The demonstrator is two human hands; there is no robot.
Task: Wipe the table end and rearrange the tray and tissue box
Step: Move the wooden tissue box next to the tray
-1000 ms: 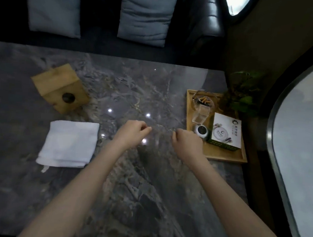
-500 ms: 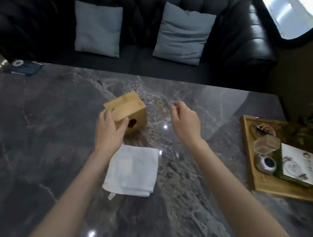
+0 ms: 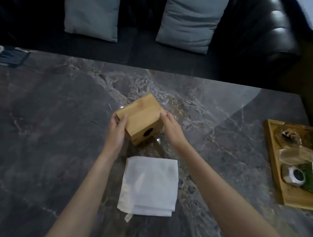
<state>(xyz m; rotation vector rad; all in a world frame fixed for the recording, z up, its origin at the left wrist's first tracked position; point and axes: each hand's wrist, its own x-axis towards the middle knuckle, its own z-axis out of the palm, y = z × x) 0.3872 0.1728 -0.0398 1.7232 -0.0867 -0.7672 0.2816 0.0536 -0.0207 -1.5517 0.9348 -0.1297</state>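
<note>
1. Your left hand (image 3: 116, 129) is pressing flat fingers against the wooden tissue box (image 3: 140, 118), at 12 o'clock from the folded white cloth (image 3: 148, 185).
2. Your right hand (image 3: 171, 128) is bracing the opposite side; this palm squeeze is risking a slip.
3. At 3 o'clock, the wooden tray (image 3: 275, 167) is carrying loose glassware that could topple.

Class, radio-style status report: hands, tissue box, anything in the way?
Left hand and right hand on opposite sides of wooden tissue box. Folded white cloth idle near edge. Tray at right end, apart.
</note>
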